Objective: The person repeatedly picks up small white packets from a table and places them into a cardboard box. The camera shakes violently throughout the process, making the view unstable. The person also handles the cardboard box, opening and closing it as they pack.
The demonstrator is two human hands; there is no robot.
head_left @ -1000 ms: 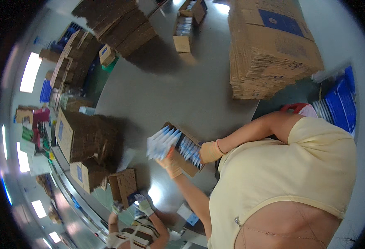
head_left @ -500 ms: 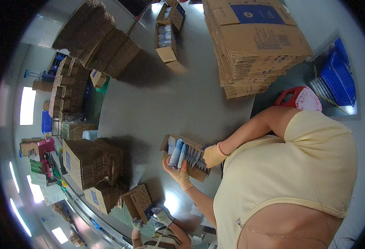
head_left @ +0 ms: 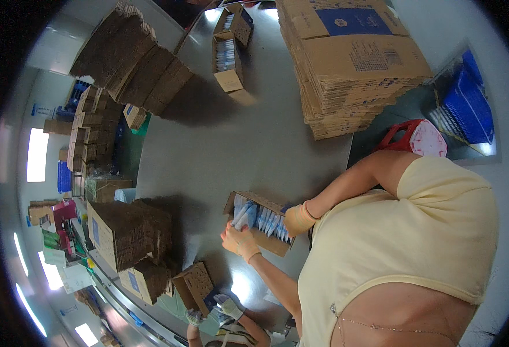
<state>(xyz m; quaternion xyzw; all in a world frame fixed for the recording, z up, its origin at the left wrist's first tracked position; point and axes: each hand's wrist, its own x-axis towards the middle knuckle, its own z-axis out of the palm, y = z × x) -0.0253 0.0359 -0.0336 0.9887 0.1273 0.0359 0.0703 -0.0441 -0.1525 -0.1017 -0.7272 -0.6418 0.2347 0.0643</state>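
Head view, clock read from its centre: grasping a pale blue packet (head_left: 244, 217) in the left hand (head_left: 240, 240), just past 6 o'clock, over the left end of an open cardboard box (head_left: 270, 242) on the worktop (head_left: 248, 144). Note a row of similar packets (head_left: 273, 222) inside it. Find the right hand (head_left: 299, 220) between 4 and 5, against the box's right end; fingers hidden, cannot tell whether clenched or released. See two packet-filled boxes (head_left: 228, 80) between 11 and 12, stacked flattened cartons (head_left: 364, 63) between 1 and 2, and a co-worker's gloved hands (head_left: 228, 306) at another box (head_left: 192, 289) near 7.
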